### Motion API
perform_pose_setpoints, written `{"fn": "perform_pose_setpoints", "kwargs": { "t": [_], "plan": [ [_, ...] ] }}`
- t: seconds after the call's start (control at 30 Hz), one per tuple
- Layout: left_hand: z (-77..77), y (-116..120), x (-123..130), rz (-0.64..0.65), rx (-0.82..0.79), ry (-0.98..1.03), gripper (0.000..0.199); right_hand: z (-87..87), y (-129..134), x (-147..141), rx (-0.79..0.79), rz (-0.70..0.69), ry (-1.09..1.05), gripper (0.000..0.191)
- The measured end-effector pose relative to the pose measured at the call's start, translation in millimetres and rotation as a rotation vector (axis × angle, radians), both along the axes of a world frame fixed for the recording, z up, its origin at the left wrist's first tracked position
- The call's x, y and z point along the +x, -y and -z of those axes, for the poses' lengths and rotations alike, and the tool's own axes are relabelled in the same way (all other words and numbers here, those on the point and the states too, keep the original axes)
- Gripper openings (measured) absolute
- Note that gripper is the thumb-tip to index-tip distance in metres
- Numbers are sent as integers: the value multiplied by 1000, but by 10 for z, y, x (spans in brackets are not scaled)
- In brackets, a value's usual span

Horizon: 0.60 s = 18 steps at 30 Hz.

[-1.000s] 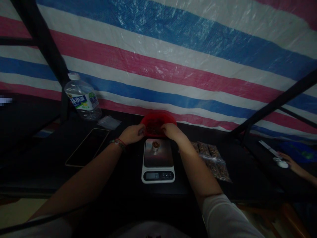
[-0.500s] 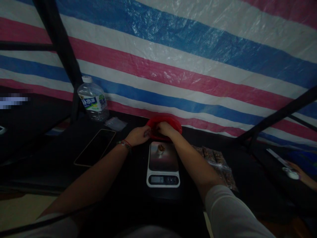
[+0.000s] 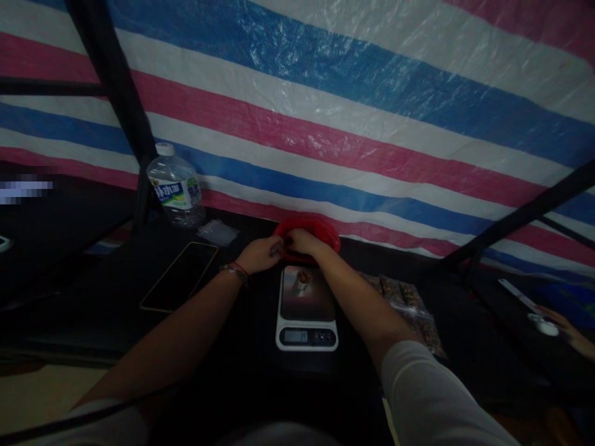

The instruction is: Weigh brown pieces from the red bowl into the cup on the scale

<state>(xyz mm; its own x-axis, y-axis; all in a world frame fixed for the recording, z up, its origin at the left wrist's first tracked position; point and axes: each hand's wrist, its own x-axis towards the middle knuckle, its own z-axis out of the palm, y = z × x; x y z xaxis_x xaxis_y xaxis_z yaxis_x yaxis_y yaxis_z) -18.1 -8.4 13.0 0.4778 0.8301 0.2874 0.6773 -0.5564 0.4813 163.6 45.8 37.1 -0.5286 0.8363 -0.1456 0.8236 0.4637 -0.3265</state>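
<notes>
A red bowl (image 3: 329, 231) stands at the back of the black tabletop. My left hand (image 3: 263, 254) is closed at its left rim, fingers curled against the edge. My right hand (image 3: 302, 241) reaches down inside the bowl, close to the left one; its fingertips and whatever they touch are hidden. In front of the bowl sits a white kitchen scale (image 3: 307, 310) with a lit display too blurred to read. On its plate stands a small pale cup (image 3: 304, 282) filled with brown pieces.
Several clear bags of brown bits (image 3: 409, 297) lie right of my right forearm. To the left are a phone (image 3: 180, 275), a clear plastic bag (image 3: 218, 232) and a large plastic bottle (image 3: 175, 186). At far right, another person's hand (image 3: 558, 319) touches a white object. Striped sheeting hangs behind.
My right hand has shifted slightly left inside the red bowl, toward my left hand. My left hand keeps its place at the rim. The scale and cup stay put.
</notes>
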Motion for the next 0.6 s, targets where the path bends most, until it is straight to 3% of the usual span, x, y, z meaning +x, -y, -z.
{"fn": "perform_pose_setpoints", "kwargs": {
  "t": [0.4, 0.6],
  "plan": [
    [6, -11, 3, 2, -3, 17, 18, -16, -5, -52, 1, 7, 134, 23],
    [-11, -1, 5, -4, -19, 24, 18, -143, 43, -20, 15, 11, 117, 25]
  ]
}}
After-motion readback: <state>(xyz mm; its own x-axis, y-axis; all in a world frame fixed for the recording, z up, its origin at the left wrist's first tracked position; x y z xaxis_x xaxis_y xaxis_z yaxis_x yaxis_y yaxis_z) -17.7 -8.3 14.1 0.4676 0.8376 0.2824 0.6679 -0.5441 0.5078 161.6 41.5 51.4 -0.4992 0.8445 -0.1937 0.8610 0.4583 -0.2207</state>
